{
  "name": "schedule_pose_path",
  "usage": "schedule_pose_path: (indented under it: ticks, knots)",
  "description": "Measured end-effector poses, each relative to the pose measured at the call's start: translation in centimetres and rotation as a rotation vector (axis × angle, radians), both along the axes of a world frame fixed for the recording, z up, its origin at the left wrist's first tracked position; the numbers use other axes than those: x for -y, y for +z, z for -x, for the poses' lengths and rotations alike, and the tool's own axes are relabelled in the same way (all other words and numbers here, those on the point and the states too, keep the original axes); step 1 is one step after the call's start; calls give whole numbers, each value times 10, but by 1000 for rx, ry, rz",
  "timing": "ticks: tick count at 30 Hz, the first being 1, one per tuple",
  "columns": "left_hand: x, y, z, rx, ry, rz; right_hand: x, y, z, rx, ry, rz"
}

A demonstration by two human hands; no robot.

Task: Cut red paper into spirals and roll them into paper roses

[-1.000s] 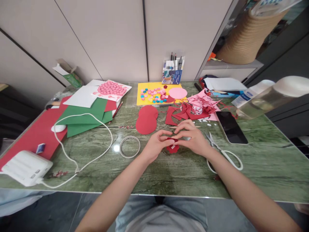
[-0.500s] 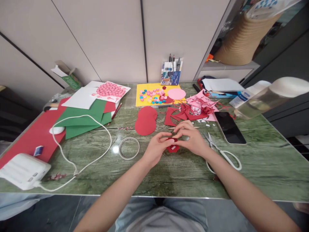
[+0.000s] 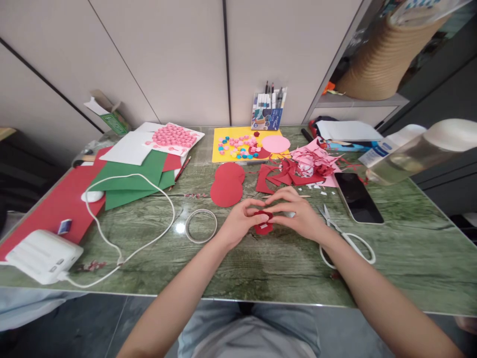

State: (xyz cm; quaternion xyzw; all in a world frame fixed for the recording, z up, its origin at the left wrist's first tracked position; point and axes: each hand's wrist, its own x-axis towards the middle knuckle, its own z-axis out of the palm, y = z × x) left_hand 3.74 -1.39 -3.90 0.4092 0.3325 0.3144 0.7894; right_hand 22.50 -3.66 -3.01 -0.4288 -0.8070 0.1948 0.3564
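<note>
Both my hands meet over the middle of the green table (image 3: 261, 268), pinching a small rolled piece of red paper (image 3: 263, 223). My left hand (image 3: 240, 223) grips it from the left with thumb and fingers closed. From the right, my right hand (image 3: 298, 214) pinches the same piece with its fingertips. A bit of white tape shows on the red paper. Just beyond my hands lie two overlapping red paper circles (image 3: 227, 185).
Scissors (image 3: 345, 236) and a dark phone (image 3: 358, 197) lie to the right, a tape ring (image 3: 201, 225) to the left. Red and pink scraps (image 3: 298, 169), a yellow sheet with small paper rolls (image 3: 238, 144), green sheets (image 3: 130, 179), a white power bank (image 3: 44, 256) with cable, and a bottle (image 3: 417, 154) surround them.
My hands have kept rolling the red paper in place; the fingers shifted slightly. The camera view moved a little.
</note>
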Motion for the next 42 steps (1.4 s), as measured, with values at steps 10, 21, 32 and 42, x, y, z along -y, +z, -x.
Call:
schedule_pose_path:
  ticks: [10,21,32,42]
  knots:
    - [6,-6,-9,20,132,-13,1,-6,10,30,-108,-31]
    - [13,2,-12,50,156,89,1,-8,6,6,-162,-75]
    - [9,-1,-8,-11,52,68,2,-1,3,-2,-75,-27]
    - [7,0,-6,-28,21,-13,1,0,2,-13,-29,33]
